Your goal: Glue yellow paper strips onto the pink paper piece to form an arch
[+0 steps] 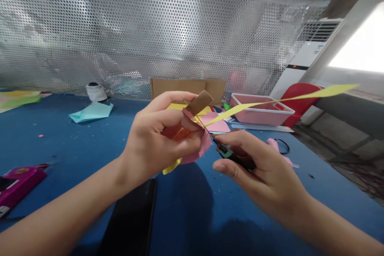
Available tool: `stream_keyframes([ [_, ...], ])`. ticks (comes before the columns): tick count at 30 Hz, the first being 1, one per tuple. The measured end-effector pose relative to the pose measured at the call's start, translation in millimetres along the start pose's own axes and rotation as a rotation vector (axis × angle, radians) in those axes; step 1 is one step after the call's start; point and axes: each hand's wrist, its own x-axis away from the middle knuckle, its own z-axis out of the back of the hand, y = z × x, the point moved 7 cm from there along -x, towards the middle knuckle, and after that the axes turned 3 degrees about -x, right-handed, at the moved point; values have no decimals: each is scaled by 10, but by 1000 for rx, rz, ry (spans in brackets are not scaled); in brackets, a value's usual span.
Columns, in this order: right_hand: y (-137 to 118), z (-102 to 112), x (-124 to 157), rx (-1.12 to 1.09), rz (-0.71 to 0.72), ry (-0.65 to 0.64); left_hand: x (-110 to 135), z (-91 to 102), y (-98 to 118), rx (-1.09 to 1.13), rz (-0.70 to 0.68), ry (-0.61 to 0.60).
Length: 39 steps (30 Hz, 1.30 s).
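Observation:
Pinched in my left hand (168, 128) is a paper craft of pink paper (199, 150) and yellow strips. A small brown cardboard piece (201, 103) sticks up above its fingers. From the craft a long yellow paper strip (249, 106) runs out to the right, its far end free in the air. My right hand (261, 164) is wrapped round a black and teal hand tool (226, 153). The tool's thin dark tip points up-left and meets the craft near the strip's base. Blur and fingers hide its exact kind.
A pink basket (261, 114) with a white rim stands back right, a cardboard box (162, 87) behind my hands. Teal paper (91, 113) and a white roll-like object (96, 92) lie back left. A magenta device (22, 186) and black phone (132, 220) are nearer. A pink tool (280, 150) lies right.

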Motion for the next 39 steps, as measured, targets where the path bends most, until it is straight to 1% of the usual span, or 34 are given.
stream_keyframes([
  [2, -7, 4, 12, 33, -14, -9, 14, -6, 19, -28, -6, 7],
  [5, -17, 25, 24, 82, -19, -19, 29, -19, 14, -31, 25, 17],
  [10, -25, 53, 15, 141, 17, -30, 17, 8, -4, -76, 32, 60],
  [14, -15, 52, 11, 157, 27, -24, 6, 46, -61, -116, 102, 55],
  [18, -10, 41, 11, 151, 39, -7, 33, 25, -40, -60, 135, 40],
  [22, 58, 16, -10, 72, -13, -29, 65, -52, -3, 10, 171, -1],
  [24, 93, 12, -19, 1, -46, -30, 71, -47, -22, 24, 212, 12],
  [26, 115, 15, -21, -76, -74, -16, 71, -22, -62, 40, 256, 31],
  [29, 123, 16, -19, -176, -102, -8, 68, -4, -135, 102, 303, 23],
  [32, 135, 47, -31, -221, -114, -10, 64, -6, -244, 203, 363, 15],
  [35, 195, 142, -77, -221, -111, -7, 50, -11, -385, 317, 449, 22],
  [37, 265, 210, -124, -181, -108, -46, 32, -5, -481, 402, 509, 37],
  [38, 311, 226, -148, -151, -114, -99, 23, 7, -529, 435, 541, 54],
  [39, 363, 224, -167, -124, -126, -180, 14, 25, -574, 458, 571, 77],
])
